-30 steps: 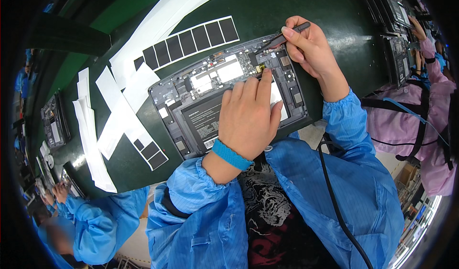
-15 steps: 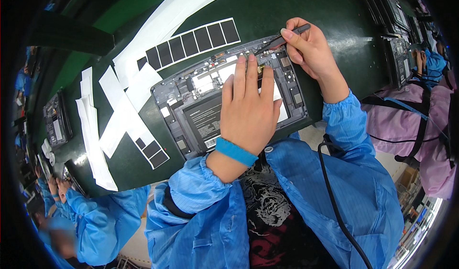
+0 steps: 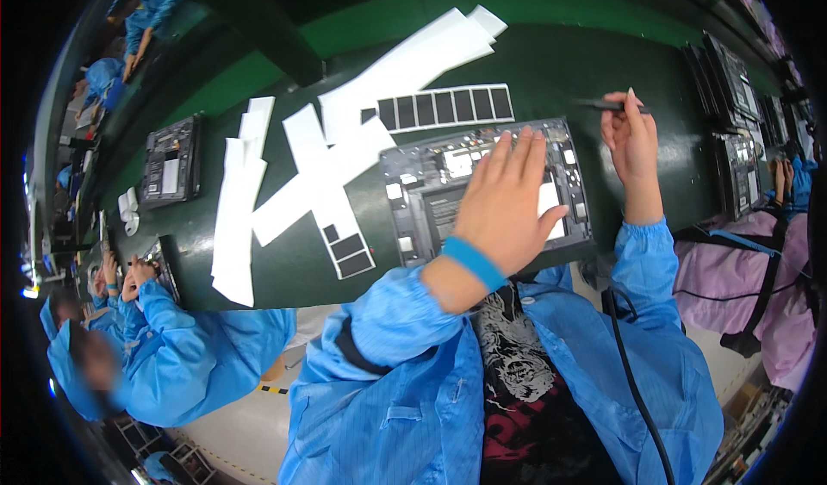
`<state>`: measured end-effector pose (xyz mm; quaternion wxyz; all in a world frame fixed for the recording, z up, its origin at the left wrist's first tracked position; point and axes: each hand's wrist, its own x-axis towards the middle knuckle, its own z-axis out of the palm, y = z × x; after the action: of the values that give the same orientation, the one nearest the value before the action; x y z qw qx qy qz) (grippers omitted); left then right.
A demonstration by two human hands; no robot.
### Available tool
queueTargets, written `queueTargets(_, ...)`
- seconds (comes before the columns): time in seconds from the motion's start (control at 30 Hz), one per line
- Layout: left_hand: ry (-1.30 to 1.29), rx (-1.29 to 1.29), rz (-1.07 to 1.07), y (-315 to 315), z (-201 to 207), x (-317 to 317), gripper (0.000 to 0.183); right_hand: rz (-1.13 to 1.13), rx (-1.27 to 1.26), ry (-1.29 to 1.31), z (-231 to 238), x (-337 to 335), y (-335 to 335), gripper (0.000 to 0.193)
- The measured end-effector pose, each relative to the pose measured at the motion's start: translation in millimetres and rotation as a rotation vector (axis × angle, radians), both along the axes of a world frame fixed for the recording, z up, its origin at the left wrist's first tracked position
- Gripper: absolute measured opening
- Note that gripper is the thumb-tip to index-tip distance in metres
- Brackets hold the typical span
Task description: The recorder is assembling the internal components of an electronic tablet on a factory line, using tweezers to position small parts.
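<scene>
An opened tablet point(image 3: 402, 226) lies on the green table, its circuit boards and black battery point(image 3: 441, 211) exposed. My left hand point(image 3: 508, 196) rests flat over the middle and upper edge of it, fingers stretched out, hiding part of the boards. A blue band circles that wrist. To the right of the tablet, my right hand point(image 3: 633, 140) is raised with dark tweezers point(image 3: 610, 105) pinched between thumb and fingers. Their tips point left and are blurred, apart from the tablet.
Behind the tablet lies a white strip with black squares point(image 3: 444, 108). White paper strips point(image 3: 409, 63) spread to the left. Opened devices point(image 3: 172, 159) sit at the far left, more stacked point(image 3: 732, 76) at right. Co-workers in blue point(image 3: 185, 347) and pink point(image 3: 724, 270) flank me.
My right hand has drawn the tweezers away from the tablet's upper edge, off to the right. My left hand stays on the tablet. The whole view has shifted.
</scene>
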<state>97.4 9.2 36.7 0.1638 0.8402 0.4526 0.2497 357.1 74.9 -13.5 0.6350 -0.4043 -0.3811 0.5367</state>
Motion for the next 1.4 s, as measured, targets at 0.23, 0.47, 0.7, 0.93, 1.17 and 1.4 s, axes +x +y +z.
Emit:
queueTargets(0.23,0.219,0.027,0.311,51,-32,-143,0.055,0.141,0.094,-0.297,89,-144,18,0.023)
queueTargets(0.47,0.072,-0.051,0.204,68,-60,-142,0.059,0.201,-0.01,-0.528,28,-212,79,0.023)
queueTargets(0.7,0.179,-0.074,0.254,62,-56,-144,0.052,0.231,-0.056,-0.613,16,-211,71,0.022)
queueTargets(0.93,0.148,-0.08,0.244,61,-57,-145,0.051,0.27,-0.02,-0.636,7,-215,75,0.021)
queueTargets(1.17,0.167,-0.04,0.248,63,-59,-143,0.054,0.276,-0.027,-0.621,9,-218,72,0.018)
queueTargets(1.4,0.174,0.031,0.277,62,-63,-143,0.057,0.257,0.014,-0.544,15,-224,66,0.019)
